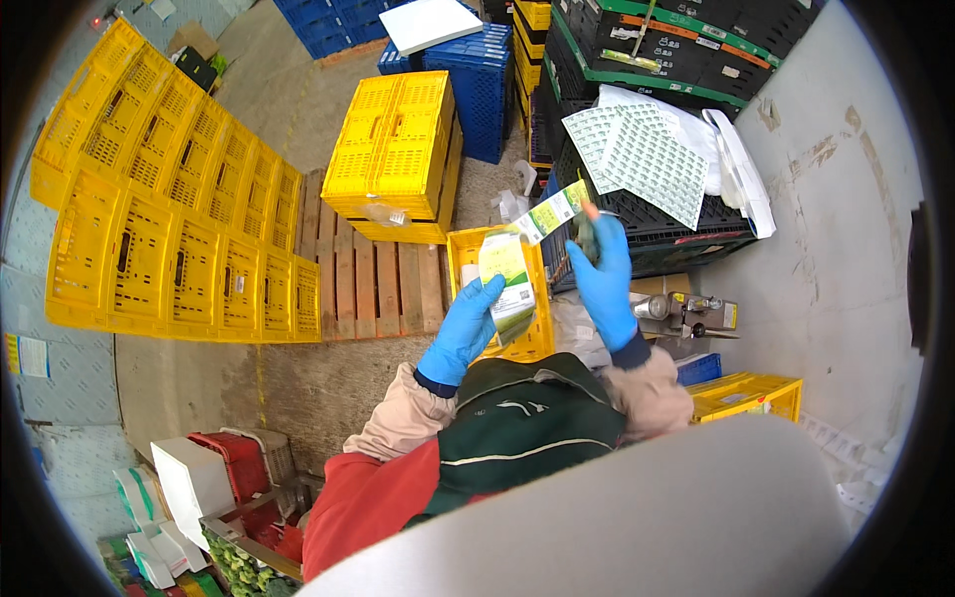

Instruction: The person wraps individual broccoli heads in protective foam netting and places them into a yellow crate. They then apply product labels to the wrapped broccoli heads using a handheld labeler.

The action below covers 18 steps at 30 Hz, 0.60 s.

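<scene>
My left hand (465,324), in a blue glove, grips a folded strip of green-and-white printed labels (505,272). A length of the same strip runs up to the right towards my right hand (606,276), also blue-gloved. The strip's far end lies by the raised fingertips of that hand; one fingertip pokes out of the glove. Something dark green shows between the thumb and fingers of my right hand, too blurred to name. Below the labels sits a yellow plastic crate (542,328), with a white roll (469,274) partly visible inside.
Stacked yellow crates (388,142) stand on a wooden pallet (373,291), with more yellow crates (186,261) at the left. Sheets of printed stickers (656,160) lie on black crates (656,246) at the right. A metal device (701,313) stands near the wall.
</scene>
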Each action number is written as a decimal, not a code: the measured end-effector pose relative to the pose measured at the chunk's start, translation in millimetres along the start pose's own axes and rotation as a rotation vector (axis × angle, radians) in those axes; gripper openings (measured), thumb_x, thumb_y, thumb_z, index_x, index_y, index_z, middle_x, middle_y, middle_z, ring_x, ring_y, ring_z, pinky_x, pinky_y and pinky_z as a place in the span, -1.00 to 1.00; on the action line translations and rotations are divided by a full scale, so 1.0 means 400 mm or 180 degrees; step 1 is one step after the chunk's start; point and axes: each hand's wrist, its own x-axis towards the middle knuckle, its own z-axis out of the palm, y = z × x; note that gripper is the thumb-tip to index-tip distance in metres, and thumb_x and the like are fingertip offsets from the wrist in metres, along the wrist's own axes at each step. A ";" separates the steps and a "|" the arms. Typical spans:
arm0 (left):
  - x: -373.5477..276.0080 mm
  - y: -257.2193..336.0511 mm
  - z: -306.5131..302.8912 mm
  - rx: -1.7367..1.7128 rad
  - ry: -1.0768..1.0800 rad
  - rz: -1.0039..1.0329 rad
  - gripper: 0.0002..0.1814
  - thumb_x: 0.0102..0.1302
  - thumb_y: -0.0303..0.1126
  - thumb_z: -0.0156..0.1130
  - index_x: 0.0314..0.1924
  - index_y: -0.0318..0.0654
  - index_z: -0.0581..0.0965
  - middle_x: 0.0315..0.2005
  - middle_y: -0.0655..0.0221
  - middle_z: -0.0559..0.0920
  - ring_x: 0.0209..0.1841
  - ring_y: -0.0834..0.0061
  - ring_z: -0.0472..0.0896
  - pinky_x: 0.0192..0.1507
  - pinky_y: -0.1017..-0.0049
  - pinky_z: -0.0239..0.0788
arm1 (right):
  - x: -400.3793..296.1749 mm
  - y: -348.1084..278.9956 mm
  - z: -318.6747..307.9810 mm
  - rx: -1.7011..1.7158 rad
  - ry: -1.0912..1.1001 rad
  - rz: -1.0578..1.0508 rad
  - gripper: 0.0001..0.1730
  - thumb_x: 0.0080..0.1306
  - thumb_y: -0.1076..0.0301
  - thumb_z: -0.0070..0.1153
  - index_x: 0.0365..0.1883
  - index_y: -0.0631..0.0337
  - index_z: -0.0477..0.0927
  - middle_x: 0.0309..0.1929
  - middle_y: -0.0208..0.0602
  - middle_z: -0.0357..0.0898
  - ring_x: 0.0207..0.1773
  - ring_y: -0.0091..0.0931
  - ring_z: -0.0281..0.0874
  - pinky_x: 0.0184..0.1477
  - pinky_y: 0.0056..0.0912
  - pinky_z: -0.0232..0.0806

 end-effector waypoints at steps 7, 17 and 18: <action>0.005 -0.044 0.056 0.0337 0.0132 0.0308 -0.65 0.44 -0.43 0.10 0.16 -0.41 0.46 0.06 0.14 0.60 0.06 0.33 0.62 0.13 0.39 0.49 | -0.104 -0.092 -0.018 0.2483 -0.0246 0.2060 -0.85 0.26 0.47 0.28 -0.20 0.29 0.67 -0.32 -0.43 0.63 -0.30 -0.70 0.50 -0.21 -0.67 0.35; -0.005 -0.053 0.085 0.0766 0.0360 0.0359 -0.65 0.38 -0.44 0.19 0.13 -0.41 0.49 0.02 0.17 0.63 -0.01 0.41 0.65 0.05 0.45 0.53 | -0.121 -0.049 0.037 0.2381 -0.0214 0.1919 -0.85 0.26 0.44 0.29 -0.23 0.29 0.66 -0.35 -0.46 0.63 -0.34 -0.73 0.48 -0.29 -0.71 0.33; -0.004 -0.053 0.084 0.0906 0.0452 0.0406 -0.64 0.37 -0.44 0.21 0.13 -0.40 0.50 0.01 0.19 0.63 -0.02 0.42 0.65 0.04 0.46 0.53 | -0.120 -0.052 0.040 0.2072 -0.0199 0.1695 -0.85 0.26 0.44 0.30 -0.24 0.28 0.65 -0.38 -0.47 0.62 -0.36 -0.74 0.47 -0.32 -0.72 0.31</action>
